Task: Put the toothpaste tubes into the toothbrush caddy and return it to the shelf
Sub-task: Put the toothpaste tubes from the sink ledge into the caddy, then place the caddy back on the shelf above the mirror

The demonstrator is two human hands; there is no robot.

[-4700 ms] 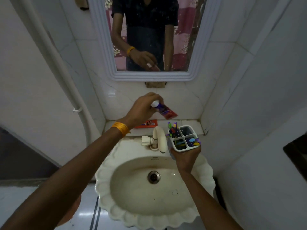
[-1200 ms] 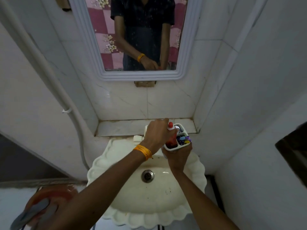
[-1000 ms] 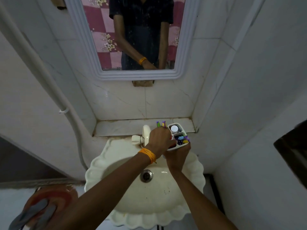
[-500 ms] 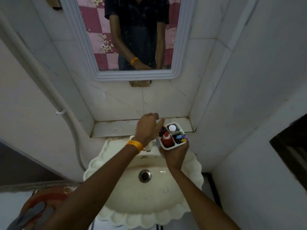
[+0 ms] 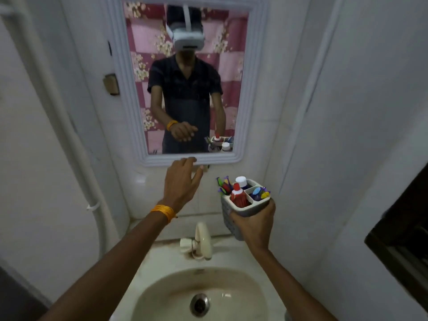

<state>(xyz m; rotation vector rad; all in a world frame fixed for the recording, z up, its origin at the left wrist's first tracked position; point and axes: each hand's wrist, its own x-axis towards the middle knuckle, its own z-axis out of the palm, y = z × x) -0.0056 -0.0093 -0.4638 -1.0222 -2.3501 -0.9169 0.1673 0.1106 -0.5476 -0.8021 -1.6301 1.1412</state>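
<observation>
My right hand [image 5: 254, 224] grips a white four-compartment toothbrush caddy [image 5: 231, 215] from below, holding it up above the tap. A red toothpaste tube [image 5: 238, 196] with a red cap stands in the near compartment. A second tube with a white cap [image 5: 241, 181] stands in the far one. Coloured toothbrushes [image 5: 224, 186] fill the left compartment, and more coloured items [image 5: 260, 193] fill the right one. My left hand [image 5: 181, 183] is raised with fingers spread, empty, just under the mirror frame. The marble shelf [image 5: 162, 236] behind the basin is bare.
A framed mirror [image 5: 185, 84] hangs on the wall ahead. Below stand a cream tap [image 5: 203, 242] and a scalloped basin [image 5: 199, 295]. A white pipe [image 5: 92, 205] runs down the left wall. Tiled walls close in on both sides.
My left hand has let go at the caddy and lifted away empty toward the mirror. My right hand has raised the caddy. The camera has tilted up.
</observation>
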